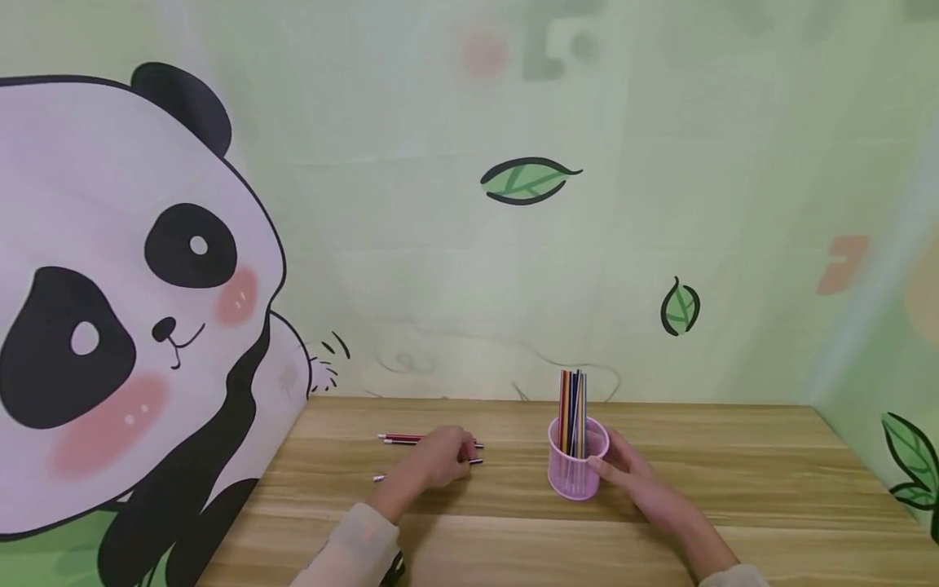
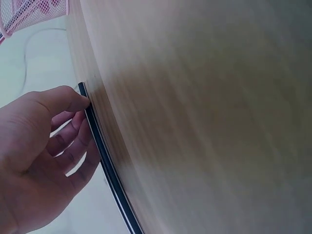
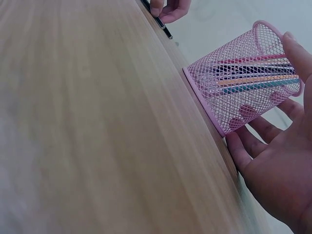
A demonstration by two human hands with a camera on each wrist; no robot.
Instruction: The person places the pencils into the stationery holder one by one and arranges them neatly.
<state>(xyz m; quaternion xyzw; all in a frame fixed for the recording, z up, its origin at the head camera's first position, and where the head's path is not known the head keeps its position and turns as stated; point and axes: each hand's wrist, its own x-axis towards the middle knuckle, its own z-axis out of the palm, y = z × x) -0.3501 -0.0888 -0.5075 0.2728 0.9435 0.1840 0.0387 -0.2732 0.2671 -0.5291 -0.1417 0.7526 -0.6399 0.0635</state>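
My left hand (image 1: 440,459) is over the left part of the table. Its thumb and fingers pinch a dark pencil (image 2: 108,161) lying along the tabletop; the hand covers the pencil's middle in the head view. Just beyond lie a red pencil and a dark pencil (image 1: 399,440), partly behind that hand. On the right, my right hand (image 1: 653,493) holds a pink mesh pencil cup (image 3: 239,105), thumb at the rim and fingers around its side. The cup stands upright on the table. Several coloured pencils (image 1: 573,408) stand in it, their upper ends above the rim.
The wooden table (image 1: 506,542) meets a pale green backdrop (image 1: 440,269) along its far edge. A large panda (image 1: 169,326) and several leaves are printed on the backdrop. Wood surface lies between the left hand and the cup.
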